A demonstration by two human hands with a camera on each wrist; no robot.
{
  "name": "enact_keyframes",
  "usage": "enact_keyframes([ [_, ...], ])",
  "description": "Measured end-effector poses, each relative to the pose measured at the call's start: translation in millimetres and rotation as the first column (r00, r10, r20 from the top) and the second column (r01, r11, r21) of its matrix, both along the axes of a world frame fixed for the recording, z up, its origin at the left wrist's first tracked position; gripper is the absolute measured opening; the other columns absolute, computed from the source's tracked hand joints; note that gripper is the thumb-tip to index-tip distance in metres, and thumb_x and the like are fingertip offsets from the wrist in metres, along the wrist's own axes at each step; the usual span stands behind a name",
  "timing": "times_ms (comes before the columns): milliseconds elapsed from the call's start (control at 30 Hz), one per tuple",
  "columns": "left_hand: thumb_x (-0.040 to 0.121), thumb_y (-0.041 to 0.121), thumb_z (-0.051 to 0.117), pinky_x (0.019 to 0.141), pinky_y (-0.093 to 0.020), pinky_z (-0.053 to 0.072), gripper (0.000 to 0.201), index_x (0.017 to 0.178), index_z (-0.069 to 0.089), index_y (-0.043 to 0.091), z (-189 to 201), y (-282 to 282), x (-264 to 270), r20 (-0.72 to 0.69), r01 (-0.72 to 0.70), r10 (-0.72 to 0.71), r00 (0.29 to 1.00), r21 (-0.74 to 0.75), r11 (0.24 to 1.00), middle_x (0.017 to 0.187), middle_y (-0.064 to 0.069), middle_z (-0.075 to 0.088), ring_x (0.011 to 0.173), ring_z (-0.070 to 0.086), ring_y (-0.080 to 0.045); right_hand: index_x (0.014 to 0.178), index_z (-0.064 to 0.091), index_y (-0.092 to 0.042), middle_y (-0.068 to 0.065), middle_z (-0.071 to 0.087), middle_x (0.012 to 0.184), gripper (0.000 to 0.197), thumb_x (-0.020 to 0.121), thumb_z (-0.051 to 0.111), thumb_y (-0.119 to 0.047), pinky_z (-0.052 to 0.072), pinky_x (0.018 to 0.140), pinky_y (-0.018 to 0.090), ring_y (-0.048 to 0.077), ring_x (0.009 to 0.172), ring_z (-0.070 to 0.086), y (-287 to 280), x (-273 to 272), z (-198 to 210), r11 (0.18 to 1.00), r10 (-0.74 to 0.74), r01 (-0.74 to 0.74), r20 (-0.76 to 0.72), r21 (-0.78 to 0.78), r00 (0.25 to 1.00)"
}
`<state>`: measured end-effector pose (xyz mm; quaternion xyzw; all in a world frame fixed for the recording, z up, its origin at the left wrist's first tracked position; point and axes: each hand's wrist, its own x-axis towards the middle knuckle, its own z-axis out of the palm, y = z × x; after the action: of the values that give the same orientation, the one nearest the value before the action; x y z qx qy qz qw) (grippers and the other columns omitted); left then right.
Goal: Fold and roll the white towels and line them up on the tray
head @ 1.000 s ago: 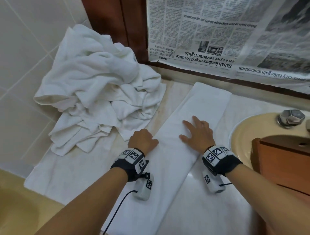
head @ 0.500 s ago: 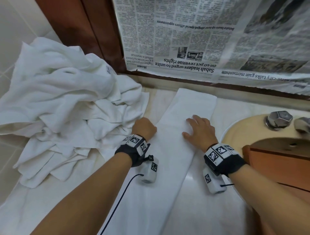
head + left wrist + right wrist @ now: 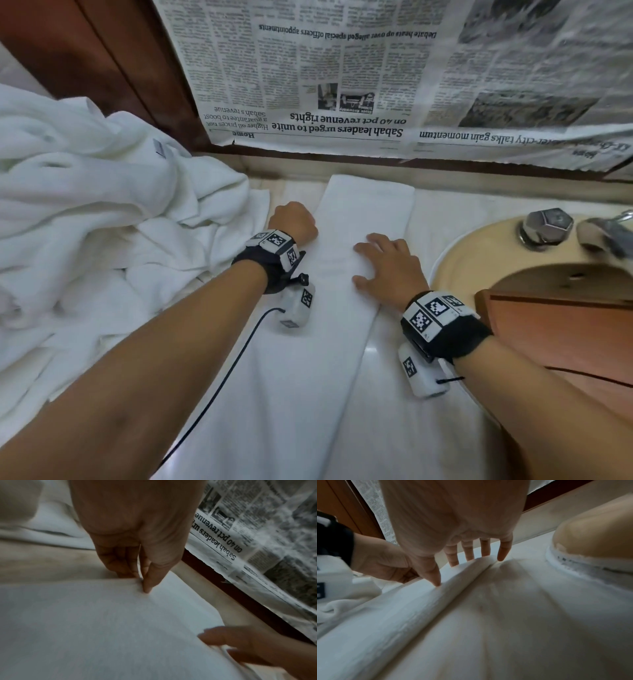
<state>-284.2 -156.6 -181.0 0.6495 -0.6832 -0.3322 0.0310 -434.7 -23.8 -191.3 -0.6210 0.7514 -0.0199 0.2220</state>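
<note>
A white towel (image 3: pixel 363 219), folded into a long narrow strip, lies on the counter and runs away from me toward the wall. My left hand (image 3: pixel 293 221) is at its left edge; in the left wrist view the thumb and fingers (image 3: pixel 145 582) pinch that edge of the towel (image 3: pixel 102 628). My right hand (image 3: pixel 385 263) lies flat on the strip near its right edge, fingers straight and spread. In the right wrist view those fingertips (image 3: pixel 436 580) press on the layered towel edge (image 3: pixel 402 615). A brown wooden tray (image 3: pixel 565 335) stands at the right, partly cut off.
A loose pile of white towels (image 3: pixel 102 205) fills the left of the counter. A beige sink (image 3: pixel 472 260) with a metal tap (image 3: pixel 544 228) sits right of the strip. Newspaper (image 3: pixel 342 85) hangs on the wall just beyond the towel's far end.
Both hands have slid along the strip toward the wall, the left still at the left edge and the right still flat. The head view has come closer.
</note>
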Motion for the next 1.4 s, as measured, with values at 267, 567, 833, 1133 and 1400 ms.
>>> enact_keyframes([
  [267, 0.088, 0.022, 0.059, 0.091, -0.031, 0.044, 0.025, 0.113, 0.058, 0.016, -15.6, 15.2, 9.3, -0.027, 0.029, -0.032, 0.999, -0.11, 0.994, 0.119, -0.007, 0.058, 0.108, 0.057, -0.024, 0.143, 0.035, -0.036, -0.013, 0.017, 0.157, 0.058, 0.089, 0.056, -0.044, 0.026, 0.106, 0.04, 0.018, 0.139, 0.017, 6.1, -3.0, -5.2, 1.0, 0.001, -0.001, 0.027, -0.015, 1.0],
  [567, 0.085, 0.028, 0.07, 0.091, -0.031, 0.047, 0.03, 0.11, 0.06, 0.013, -15.3, 85.6, 78.6, -0.15, -0.084, 0.083, 0.985, -0.003, 0.996, 0.103, -0.004, 0.064, 0.102, 0.061, -0.021, 0.146, 0.029, -0.03, -0.004, 0.007, 0.161, 0.058, 0.092, 0.048, -0.041, 0.02, 0.111, 0.048, 0.02, 0.147, 0.006, 13.2, 13.0, -0.5, 0.998, -0.056, 0.057, -0.047, 0.022, 0.997],
  [833, 0.083, 0.032, 0.071, 0.086, -0.024, 0.044, 0.027, 0.105, 0.063, 0.019, -13.9, 148.3, 128.8, -0.113, -0.173, 0.181, 0.977, 0.079, 0.982, 0.093, 0.008, 0.058, 0.094, 0.056, -0.012, 0.152, 0.016, -0.031, -0.001, -0.006, 0.162, 0.069, 0.094, 0.043, -0.055, 0.016, 0.115, 0.04, 0.02, 0.149, -0.004, 58.9, 99.0, -1.4, 0.952, 0.306, -0.307, 0.048, 0.019, 0.951],
  [1133, 0.083, 0.032, 0.071, 0.081, -0.028, 0.049, 0.014, 0.076, 0.064, 0.023, -17.6, 179.4, 150.7, -0.133, -0.302, 0.304, 0.943, 0.035, 0.953, 0.075, 0.012, 0.061, 0.087, 0.062, -0.015, 0.151, 0.013, -0.041, -0.007, -0.014, 0.161, 0.068, 0.093, 0.043, -0.058, 0.003, 0.118, 0.043, 0.018, 0.148, -0.015, 76.1, 106.8, -21.7, 0.946, 0.319, -0.322, 0.053, 0.042, 0.946],
  [1400, 0.08, 0.037, 0.075, 0.079, -0.031, 0.05, 0.021, 0.087, 0.063, 0.021, -16.9, 191.1, 156.3, -0.148, -0.34, 0.342, 0.928, 0.04, 0.94, 0.08, 0.007, 0.061, 0.081, 0.06, -0.014, 0.148, -0.005, -0.05, -0.011, -0.025, 0.157, 0.083, 0.075, 0.016, -0.084, 0.0, 0.118, 0.049, 0.016, 0.146, -0.021, 69.8, 90.3, -25.8, 0.911, 0.397, -0.387, -0.051, 0.143, 0.916],
])
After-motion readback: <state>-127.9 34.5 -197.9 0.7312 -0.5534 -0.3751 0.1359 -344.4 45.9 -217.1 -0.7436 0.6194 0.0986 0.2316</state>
